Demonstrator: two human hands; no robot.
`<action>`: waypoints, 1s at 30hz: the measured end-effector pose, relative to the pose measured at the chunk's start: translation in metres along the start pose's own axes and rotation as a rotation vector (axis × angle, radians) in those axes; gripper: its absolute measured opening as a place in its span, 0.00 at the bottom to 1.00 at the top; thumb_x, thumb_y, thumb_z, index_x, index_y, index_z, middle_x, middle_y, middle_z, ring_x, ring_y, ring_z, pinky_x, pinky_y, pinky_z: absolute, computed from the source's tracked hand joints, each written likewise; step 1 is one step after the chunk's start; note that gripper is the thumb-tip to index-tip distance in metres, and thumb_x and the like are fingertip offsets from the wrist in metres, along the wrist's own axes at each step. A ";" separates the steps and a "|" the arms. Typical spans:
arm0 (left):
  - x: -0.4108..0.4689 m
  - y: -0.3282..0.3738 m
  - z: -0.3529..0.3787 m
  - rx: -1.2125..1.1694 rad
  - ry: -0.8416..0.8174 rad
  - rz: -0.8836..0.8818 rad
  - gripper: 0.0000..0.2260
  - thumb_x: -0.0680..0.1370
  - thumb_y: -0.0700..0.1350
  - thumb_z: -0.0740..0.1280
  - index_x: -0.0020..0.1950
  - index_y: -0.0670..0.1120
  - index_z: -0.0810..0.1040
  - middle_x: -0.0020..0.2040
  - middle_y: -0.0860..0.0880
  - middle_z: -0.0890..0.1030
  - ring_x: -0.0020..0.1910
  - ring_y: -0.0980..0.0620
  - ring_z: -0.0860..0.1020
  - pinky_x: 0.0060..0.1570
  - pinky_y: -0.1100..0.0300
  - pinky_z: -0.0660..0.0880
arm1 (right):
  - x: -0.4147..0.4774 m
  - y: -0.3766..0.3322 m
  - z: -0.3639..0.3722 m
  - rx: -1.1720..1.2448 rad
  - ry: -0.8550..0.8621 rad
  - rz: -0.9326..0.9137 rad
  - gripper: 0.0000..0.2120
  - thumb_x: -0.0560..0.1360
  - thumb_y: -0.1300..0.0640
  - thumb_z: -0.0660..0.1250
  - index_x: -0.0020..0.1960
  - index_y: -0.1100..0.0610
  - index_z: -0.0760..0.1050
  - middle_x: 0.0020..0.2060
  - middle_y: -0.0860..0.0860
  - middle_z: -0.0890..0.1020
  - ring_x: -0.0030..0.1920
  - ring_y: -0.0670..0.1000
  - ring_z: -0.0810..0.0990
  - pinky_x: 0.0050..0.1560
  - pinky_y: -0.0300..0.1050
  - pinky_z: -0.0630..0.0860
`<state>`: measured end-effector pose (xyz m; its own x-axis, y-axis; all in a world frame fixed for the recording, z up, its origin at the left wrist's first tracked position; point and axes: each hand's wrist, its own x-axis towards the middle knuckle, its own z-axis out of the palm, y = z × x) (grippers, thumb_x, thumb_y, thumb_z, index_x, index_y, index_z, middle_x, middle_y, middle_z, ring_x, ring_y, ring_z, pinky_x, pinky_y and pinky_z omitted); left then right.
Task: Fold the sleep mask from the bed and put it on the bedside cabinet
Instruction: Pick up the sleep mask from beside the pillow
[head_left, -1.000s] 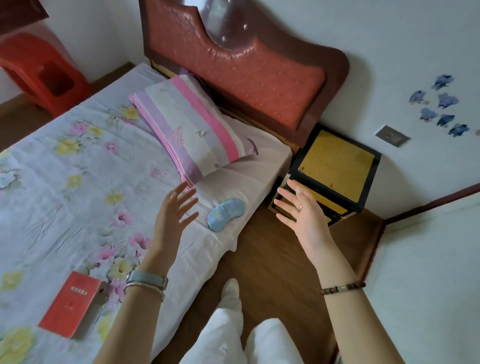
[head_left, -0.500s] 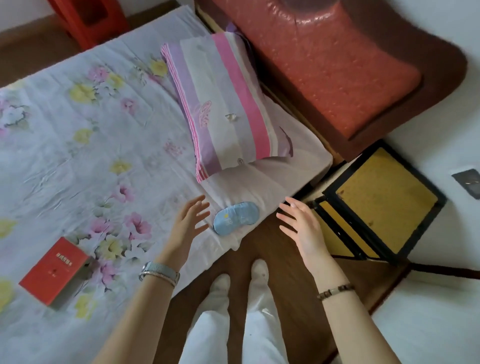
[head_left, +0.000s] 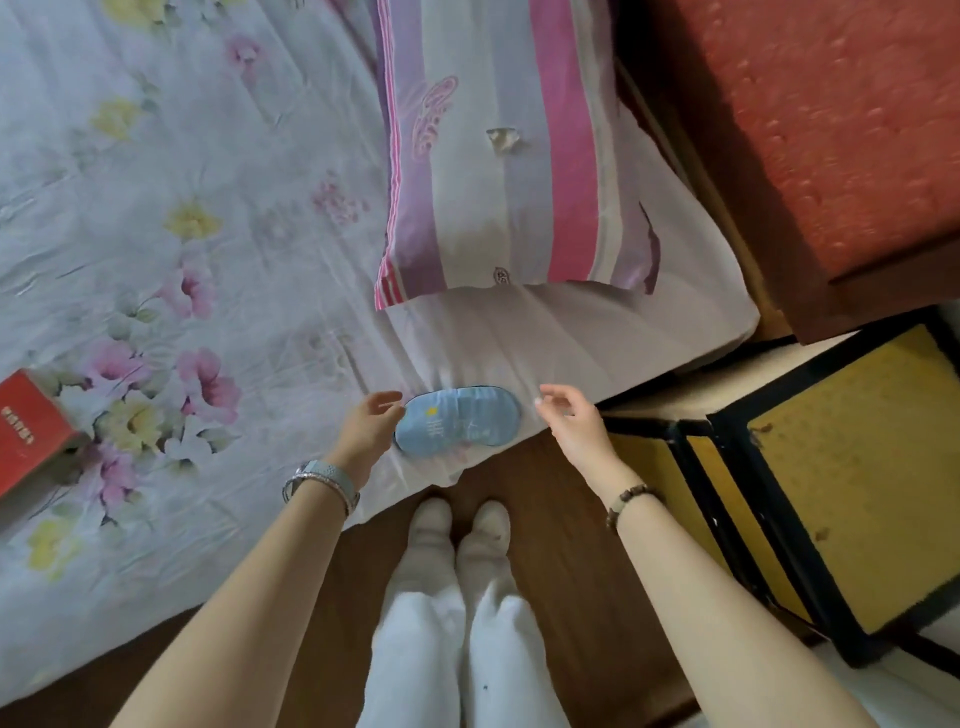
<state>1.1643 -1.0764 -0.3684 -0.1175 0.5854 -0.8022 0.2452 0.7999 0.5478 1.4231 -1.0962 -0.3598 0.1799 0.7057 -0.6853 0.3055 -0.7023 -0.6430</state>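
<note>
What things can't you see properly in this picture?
Head view only:
- Red book: cut off by the left edge; its cover writing is too small to read.
- Sleep mask: its left tip sits behind the left hand, so touching or not is unclear; no strap shows.
- Bedside cabinet: the right edge crops it.
- Headboard: blurred, cut off at top and right.
- Right hand: open beside the mask.

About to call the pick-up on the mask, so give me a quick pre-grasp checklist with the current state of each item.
1. Sleep mask lies flat, unfolded, on the bed edge: ok.
2. Left hand open at its left end: ok.
3. Right hand open, just off its right end: ok.
4. Either hand gripping yet: not ok.
5. Bedside cabinet top bare: ok.
6. Strap position: cannot tell.
</note>
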 end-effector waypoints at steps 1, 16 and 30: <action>0.008 -0.007 0.006 0.043 0.015 0.009 0.17 0.80 0.38 0.63 0.69 0.41 0.72 0.68 0.38 0.75 0.59 0.44 0.75 0.57 0.50 0.72 | 0.010 0.007 0.003 -0.054 -0.015 -0.018 0.14 0.78 0.52 0.67 0.63 0.51 0.75 0.59 0.49 0.78 0.57 0.49 0.78 0.53 0.41 0.75; 0.055 -0.077 0.039 0.525 0.362 0.419 0.16 0.71 0.42 0.76 0.56 0.43 0.78 0.47 0.43 0.79 0.49 0.41 0.75 0.49 0.44 0.72 | 0.072 0.076 0.054 -0.414 0.102 -0.326 0.23 0.72 0.57 0.75 0.65 0.52 0.75 0.51 0.48 0.74 0.55 0.47 0.72 0.55 0.42 0.74; 0.017 -0.052 0.045 0.118 0.407 0.523 0.05 0.77 0.37 0.70 0.49 0.45 0.76 0.43 0.54 0.79 0.43 0.66 0.77 0.42 0.75 0.70 | 0.045 0.053 0.047 -0.132 0.187 -0.434 0.06 0.77 0.61 0.70 0.50 0.52 0.76 0.47 0.47 0.81 0.49 0.38 0.77 0.46 0.22 0.70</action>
<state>1.1932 -1.1142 -0.4209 -0.3026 0.9134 -0.2721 0.4697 0.3914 0.7914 1.4037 -1.1061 -0.4408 0.1710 0.9439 -0.2825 0.5033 -0.3302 -0.7985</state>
